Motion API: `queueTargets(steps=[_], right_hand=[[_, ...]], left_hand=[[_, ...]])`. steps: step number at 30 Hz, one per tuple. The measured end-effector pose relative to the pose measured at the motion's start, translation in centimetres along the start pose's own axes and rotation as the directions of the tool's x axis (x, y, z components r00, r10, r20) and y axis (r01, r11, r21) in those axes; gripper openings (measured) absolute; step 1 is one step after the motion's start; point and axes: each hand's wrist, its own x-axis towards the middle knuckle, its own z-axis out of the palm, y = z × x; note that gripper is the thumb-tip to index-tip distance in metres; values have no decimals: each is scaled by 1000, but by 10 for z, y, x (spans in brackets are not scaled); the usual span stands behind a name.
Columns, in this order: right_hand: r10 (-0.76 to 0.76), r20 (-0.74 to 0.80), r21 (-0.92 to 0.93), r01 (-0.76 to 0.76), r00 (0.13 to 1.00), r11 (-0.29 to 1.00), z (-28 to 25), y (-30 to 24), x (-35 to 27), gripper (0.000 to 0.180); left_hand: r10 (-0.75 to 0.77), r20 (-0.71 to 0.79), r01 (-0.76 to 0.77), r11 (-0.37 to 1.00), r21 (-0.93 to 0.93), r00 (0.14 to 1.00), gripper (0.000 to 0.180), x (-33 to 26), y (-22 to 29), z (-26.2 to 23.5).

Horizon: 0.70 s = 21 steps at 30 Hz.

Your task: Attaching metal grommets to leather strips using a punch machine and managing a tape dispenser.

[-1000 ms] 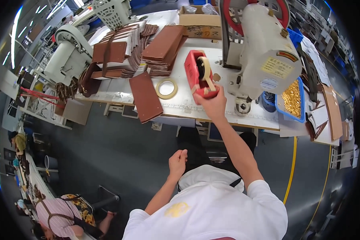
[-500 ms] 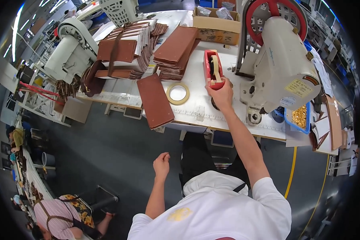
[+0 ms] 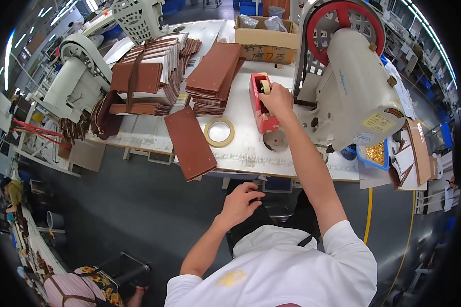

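My right hand (image 3: 280,101) reaches over a red tape dispenser (image 3: 266,123) on the white table. Its fingers close around the narrow cream tape roll (image 3: 266,87) set in the dispenser and partly hide it. My left hand (image 3: 240,203) is in the air above my lap, just short of the table edge, fingers curved and apart with nothing in them. A wide pale yellow tape roll (image 3: 208,132) lies flat left of the dispenser. Beside it a brown leather-like panel (image 3: 191,146) lies slanted, its near end overhanging the edge.
Stacks of brown panels (image 3: 213,77) and a strapped bundle (image 3: 138,77) cover the left of the table. A cardboard box (image 3: 266,38) stands behind. A large white machine (image 3: 361,87) with a red wheel rises at right, near a blue tray (image 3: 376,155) of gold-coloured bits.
My right hand has shifted from the dispenser's near end to its tape roll. My left hand has risen toward the table edge, and its fingers have spread from a loose fist.
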Motion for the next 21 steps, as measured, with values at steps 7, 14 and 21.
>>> queueTargets(steps=[7,14,21], right_hand=[[33,32,244,-40,999,969,-6,-1,3,36],[29,-84,298,-2,996,954,4,0,0,37],[20,-21,336,-12,1000,942,4,0,-20,40]], left_hand=[[357,-506,-265,932,247,785,35,160,24,-7],[189,-326,-188,982,33,926,30,209,-9,5],[70,-239,-85,995,-51,969,28,185,0,-14]])
